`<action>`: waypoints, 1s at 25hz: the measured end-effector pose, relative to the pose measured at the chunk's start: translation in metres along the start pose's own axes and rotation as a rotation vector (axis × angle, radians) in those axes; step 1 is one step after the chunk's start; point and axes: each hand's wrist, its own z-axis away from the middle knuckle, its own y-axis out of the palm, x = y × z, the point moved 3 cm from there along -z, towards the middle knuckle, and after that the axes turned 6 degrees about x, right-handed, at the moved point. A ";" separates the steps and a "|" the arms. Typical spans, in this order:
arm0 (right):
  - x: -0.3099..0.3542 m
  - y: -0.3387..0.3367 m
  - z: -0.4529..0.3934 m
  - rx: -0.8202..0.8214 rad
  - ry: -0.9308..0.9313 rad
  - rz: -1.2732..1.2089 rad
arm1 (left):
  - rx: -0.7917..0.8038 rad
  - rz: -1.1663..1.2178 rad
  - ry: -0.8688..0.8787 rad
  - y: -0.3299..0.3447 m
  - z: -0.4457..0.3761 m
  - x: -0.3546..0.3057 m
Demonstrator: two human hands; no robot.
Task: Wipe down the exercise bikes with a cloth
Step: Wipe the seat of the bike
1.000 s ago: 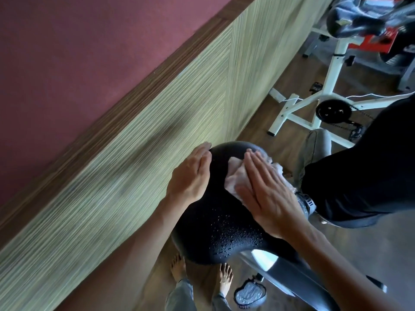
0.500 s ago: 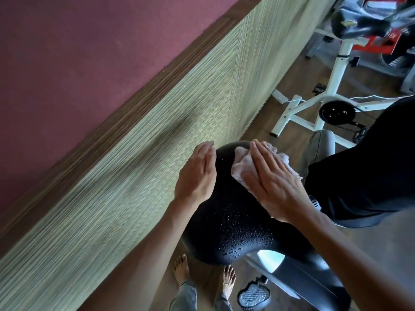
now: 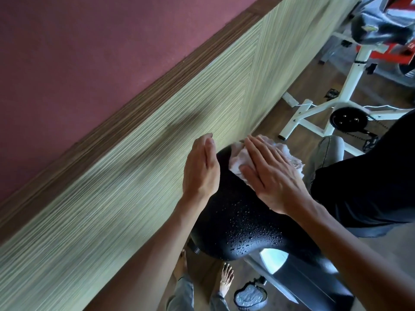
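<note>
1. Cloth (image 3: 241,161) lay on the seat's (image 3: 247,223) far end, pinned flat under the right hand (image 3: 272,176), fingers straight and together, likely to spread pressure.
2. Left hand (image 3: 201,170), fingers straight and together, braced the seat's left edge.
3. Droplets remained at the near end.

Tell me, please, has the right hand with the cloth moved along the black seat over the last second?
Yes. The right hand has slid the cloth toward the far end of the black seat, away from the water droplets nearer the person.
</note>
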 end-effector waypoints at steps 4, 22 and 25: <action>-0.007 0.002 -0.040 -0.026 0.239 -0.020 | -0.024 0.053 0.001 0.001 -0.002 -0.001; -0.044 0.002 0.008 -0.333 0.430 -0.778 | 0.254 -1.017 -0.070 0.072 -0.025 -0.061; -0.040 0.003 0.009 -0.265 0.418 -0.664 | 0.273 -0.910 0.061 0.052 -0.027 -0.048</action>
